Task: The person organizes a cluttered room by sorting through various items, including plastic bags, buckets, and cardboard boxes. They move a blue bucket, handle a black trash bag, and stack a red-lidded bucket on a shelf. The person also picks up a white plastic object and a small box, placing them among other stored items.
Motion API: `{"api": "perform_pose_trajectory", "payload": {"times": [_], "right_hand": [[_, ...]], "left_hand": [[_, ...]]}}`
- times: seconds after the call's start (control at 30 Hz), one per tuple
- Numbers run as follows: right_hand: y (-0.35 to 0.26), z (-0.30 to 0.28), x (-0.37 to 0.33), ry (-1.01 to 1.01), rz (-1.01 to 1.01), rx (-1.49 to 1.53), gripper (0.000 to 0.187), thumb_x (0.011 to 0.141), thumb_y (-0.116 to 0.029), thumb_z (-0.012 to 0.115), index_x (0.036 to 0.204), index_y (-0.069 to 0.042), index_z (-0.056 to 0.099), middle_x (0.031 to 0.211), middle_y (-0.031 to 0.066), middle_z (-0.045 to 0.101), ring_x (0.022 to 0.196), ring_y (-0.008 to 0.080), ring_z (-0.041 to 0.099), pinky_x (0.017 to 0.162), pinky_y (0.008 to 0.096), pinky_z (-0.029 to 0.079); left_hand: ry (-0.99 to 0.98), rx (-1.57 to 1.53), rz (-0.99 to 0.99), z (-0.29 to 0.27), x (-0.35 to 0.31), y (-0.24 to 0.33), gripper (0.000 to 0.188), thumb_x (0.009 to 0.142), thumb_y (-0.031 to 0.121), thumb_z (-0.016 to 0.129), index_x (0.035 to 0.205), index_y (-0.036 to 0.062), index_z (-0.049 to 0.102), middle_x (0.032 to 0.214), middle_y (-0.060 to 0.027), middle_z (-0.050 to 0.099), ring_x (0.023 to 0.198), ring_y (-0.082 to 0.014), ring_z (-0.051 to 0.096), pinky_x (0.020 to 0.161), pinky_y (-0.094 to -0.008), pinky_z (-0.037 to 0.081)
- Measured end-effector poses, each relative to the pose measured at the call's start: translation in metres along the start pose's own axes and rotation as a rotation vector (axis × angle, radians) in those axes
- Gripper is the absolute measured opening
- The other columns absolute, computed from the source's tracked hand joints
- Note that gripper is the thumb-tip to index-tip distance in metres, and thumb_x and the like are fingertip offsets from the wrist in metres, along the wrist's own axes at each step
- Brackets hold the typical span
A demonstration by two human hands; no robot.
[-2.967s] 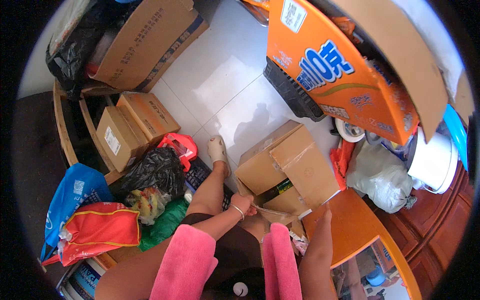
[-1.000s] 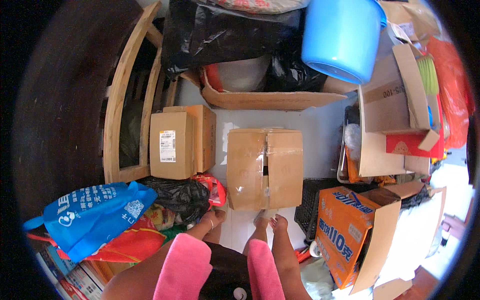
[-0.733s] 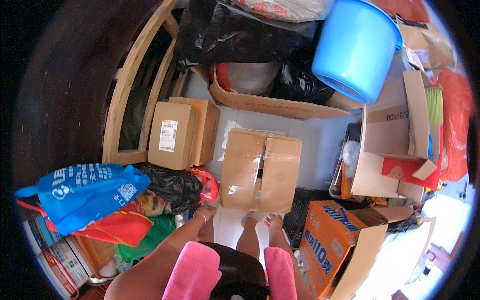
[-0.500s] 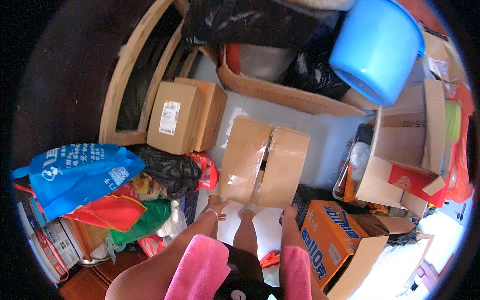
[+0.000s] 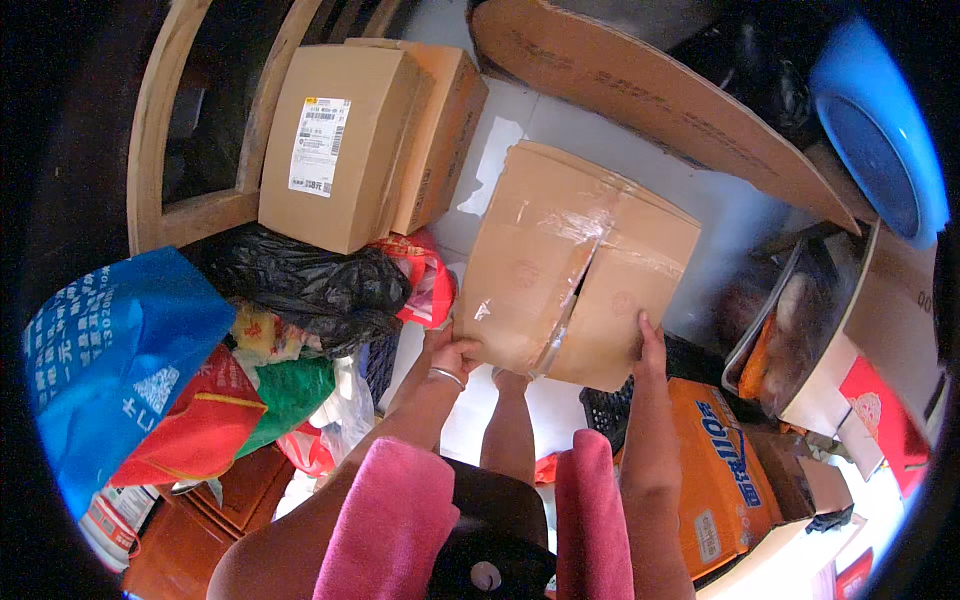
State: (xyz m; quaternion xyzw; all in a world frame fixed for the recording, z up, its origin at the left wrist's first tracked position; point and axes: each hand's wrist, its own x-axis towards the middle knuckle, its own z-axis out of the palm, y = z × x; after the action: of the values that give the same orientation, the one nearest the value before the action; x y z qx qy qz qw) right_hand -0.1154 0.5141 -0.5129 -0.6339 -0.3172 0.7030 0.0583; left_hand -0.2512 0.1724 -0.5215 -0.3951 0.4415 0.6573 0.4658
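Note:
A brown cardboard box (image 5: pixel 545 235), closed with clear tape over a middle seam with a narrow gap, lies in front of me. My left hand (image 5: pixel 452 357) grips its near left corner with curled fingers, a pale bangle on the wrist. On the opposite side, my right hand (image 5: pixel 651 343) holds the box's right edge near the front corner, its other fingers partly hidden by the cardboard. Pink sleeves or cuffs (image 5: pixel 385 520) cover my upper arms. Below the box, one bare leg stands on the white floor.
Two cartons (image 5: pixel 335 150) stand far left beside a wooden frame (image 5: pixel 150 130). Nearer left are a black plastic bag (image 5: pixel 300 290) and a blue bag (image 5: pixel 130 370). An orange carton (image 5: pixel 715 480) stands near right; a blue tub (image 5: pixel 870 140) sits far right. A long cardboard wall (image 5: pixel 660 95) crosses behind.
Both hands have moved from near the box's front edge onto its sides and taken hold. The box appears larger and closer, and the whole view has shifted.

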Motion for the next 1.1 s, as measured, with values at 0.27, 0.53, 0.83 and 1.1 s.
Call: {"api": "perform_pose_trajectory", "payload": {"times": [0.27,0.53,0.83,1.1], "right_hand": [[-0.019,0.075,0.009,0.046,-0.177,0.060,0.047,0.080,-0.012,0.065,0.121,-0.004,0.044,0.113,0.0102,0.055,0.101,0.0238,0.054,0.085,0.0342,0.045],[-0.018,0.143,0.056,-0.027,-0.317,-0.110,0.048,0.070,-0.008,0.071,0.111,0.000,0.046,0.101,0.0107,0.059,0.090,0.0203,0.057,0.078,0.0322,0.046],[-0.004,0.139,0.067,0.171,-0.413,-0.368,0.087,0.066,-0.018,0.075,0.133,0.004,0.024,0.121,0.0230,0.048,0.112,0.0326,0.049,0.094,0.0338,0.039],[0.036,0.109,-0.094,0.144,-0.588,-0.587,0.072,0.073,-0.009,0.063,0.131,0.009,0.025,0.130,0.0264,0.036,0.118,0.0353,0.041,0.098,0.0363,0.034]], "left_hand": [[0.282,-0.025,0.083,0.023,0.011,0.052,0.061,0.058,-0.009,0.060,0.114,0.0117,0.052,0.081,-0.0010,0.057,0.056,-0.0107,0.051,0.036,-0.0206,0.035],[0.342,0.131,0.268,0.036,0.042,0.143,0.031,0.066,-0.001,0.068,0.093,0.0103,0.060,0.078,0.0005,0.061,0.058,-0.0133,0.056,0.043,-0.0218,0.038],[0.309,0.226,0.252,0.009,0.063,0.139,0.030,0.071,0.015,0.073,0.096,0.0072,0.058,0.086,-0.0072,0.063,0.075,-0.0202,0.062,0.059,-0.0332,0.053],[0.345,0.523,0.034,0.015,-0.004,0.121,0.044,0.075,0.041,0.068,0.098,0.0072,0.052,0.088,-0.0051,0.057,0.081,-0.0221,0.062,0.057,-0.0312,0.052]]}}
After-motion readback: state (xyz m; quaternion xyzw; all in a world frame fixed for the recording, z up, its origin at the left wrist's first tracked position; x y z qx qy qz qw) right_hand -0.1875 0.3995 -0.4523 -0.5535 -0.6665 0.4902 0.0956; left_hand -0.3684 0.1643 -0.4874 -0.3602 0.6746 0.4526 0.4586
